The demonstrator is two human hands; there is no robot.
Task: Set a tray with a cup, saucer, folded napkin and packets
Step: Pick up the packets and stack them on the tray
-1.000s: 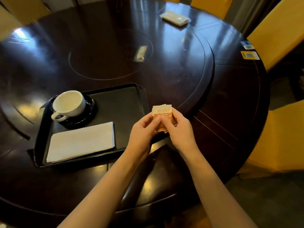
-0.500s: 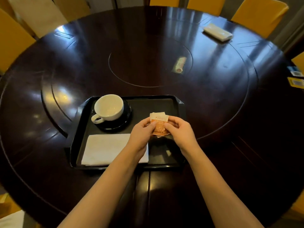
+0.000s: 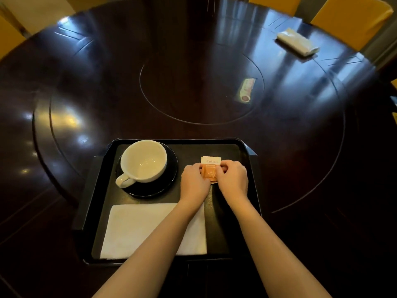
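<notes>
The round dark bench (image 3: 86, 87) now carries the black tray (image 3: 103, 190) square in front of the person, where a second ago it sat off to the left. The white cup (image 3: 144, 161) on its black saucer (image 3: 159, 188) and the folded napkin (image 3: 139, 229) are already in place. Both hands have come down over the tray's right half: the left hand (image 3: 194, 183) and right hand (image 3: 233, 179) have their fingers pinching the orange packets (image 3: 210, 168), low over the tray floor, so placement looks imminent.

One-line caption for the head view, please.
Both hands set packets on tray beside cup.
</notes>
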